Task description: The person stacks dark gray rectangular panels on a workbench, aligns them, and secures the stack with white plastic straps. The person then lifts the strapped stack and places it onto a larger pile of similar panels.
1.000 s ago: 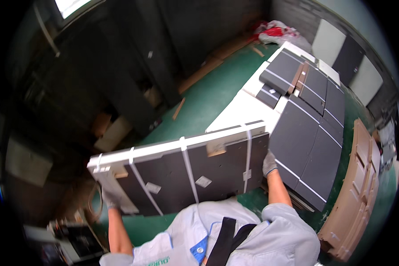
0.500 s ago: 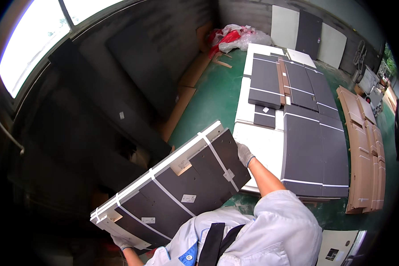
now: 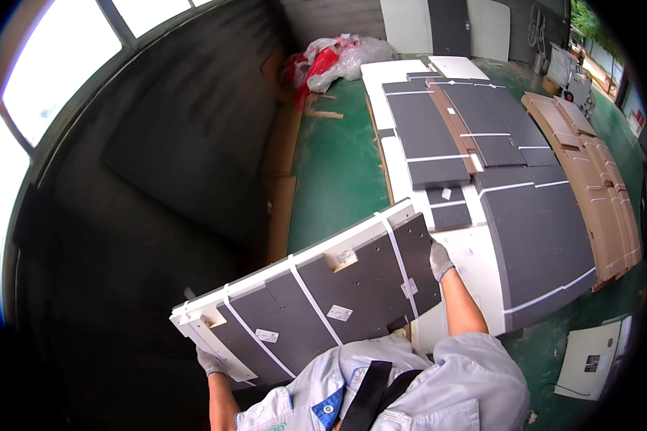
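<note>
Between my hands I carry a strapped bundle of dark grey and white panels (image 3: 309, 302), tilted, resting close against my body. White bands run across it, and several small labels stick to its dark face. My gloved left hand (image 3: 210, 360) grips the lower left end, its fingers partly hidden by the boards. The other end is held by my gloved right hand (image 3: 441, 260), closed on the edge. Just beyond that hand lies a wide low stack of strapped dark panels (image 3: 543, 237) with white boards (image 3: 467, 269) beside and beneath them.
Brown strapped boards (image 3: 589, 179) lie right of the stack. Clear and red plastic wrap (image 3: 331, 61) is heaped in the far corner. Dark panels (image 3: 187, 165) lean along the left wall, above cardboard strips (image 3: 282, 208) on the green floor (image 3: 338, 154). A white panel (image 3: 589, 359) lies at lower right.
The view has turned to the right. The panel bundle, still in both hands, sits further right in the picture and closer to the stack, and is tilted less steeply.
</note>
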{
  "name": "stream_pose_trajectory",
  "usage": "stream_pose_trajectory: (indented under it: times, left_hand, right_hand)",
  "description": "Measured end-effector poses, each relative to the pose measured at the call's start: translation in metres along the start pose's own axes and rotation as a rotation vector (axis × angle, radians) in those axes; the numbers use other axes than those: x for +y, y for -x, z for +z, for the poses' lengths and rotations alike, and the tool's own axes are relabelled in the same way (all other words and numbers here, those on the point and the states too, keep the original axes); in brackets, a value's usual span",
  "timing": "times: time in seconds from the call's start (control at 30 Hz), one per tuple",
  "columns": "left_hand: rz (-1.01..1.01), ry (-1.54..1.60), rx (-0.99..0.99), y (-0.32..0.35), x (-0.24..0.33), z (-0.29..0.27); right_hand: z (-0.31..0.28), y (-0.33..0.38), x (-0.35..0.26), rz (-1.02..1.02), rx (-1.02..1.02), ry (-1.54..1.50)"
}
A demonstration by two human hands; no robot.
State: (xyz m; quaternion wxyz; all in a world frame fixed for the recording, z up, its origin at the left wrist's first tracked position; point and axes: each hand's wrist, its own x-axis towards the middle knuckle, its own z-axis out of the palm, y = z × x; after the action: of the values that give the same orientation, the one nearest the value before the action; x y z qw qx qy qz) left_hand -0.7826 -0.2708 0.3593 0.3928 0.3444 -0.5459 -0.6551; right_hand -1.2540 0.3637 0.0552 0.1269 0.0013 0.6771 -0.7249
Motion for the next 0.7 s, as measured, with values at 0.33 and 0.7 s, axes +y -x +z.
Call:
stream_pose_trajectory:
  times: [0.33, 0.7]
  left_hand:
    - [-0.064, 0.001, -0.080, -0.044, -0.020, 0.025]
    - [-0.069, -0.109, -0.391, -0.098, 0.055, 0.089]
  right_hand:
    - [-0.017, 0.033, 0.044, -0.154, 0.180, 0.751]
    - [0.019, 0.255, 0.032, 0.200, 0.524, -0.484]
